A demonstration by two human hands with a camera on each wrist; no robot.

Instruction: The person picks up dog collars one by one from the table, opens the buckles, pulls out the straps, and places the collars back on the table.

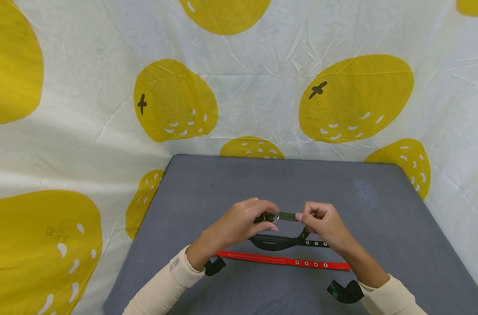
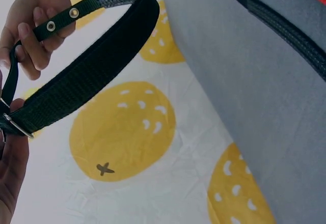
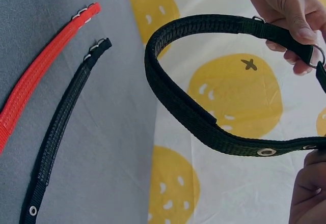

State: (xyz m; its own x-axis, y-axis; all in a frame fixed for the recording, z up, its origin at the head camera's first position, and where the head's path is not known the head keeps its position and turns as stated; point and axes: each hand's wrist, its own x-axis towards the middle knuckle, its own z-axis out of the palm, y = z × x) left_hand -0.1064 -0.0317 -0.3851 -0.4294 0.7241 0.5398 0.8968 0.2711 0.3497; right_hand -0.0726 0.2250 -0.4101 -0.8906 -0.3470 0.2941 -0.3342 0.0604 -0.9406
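A dark green dog collar is held in the air above the table, bent into a loop with its padded band hanging between the hands. My left hand grips the end with the metal buckle and ring. Opposite it, my right hand pinches the strap end, where metal eyelets show. Below the held collar lies a black collar, partly hidden behind the hanging loop. Nearer to me, a red collar is stretched out, its eyelets towards the right.
Grey cloth covers the table. Behind and to the sides hangs a white sheet printed with yellow fruit. Black wrist mounts sit at both cuffs, close over the table.
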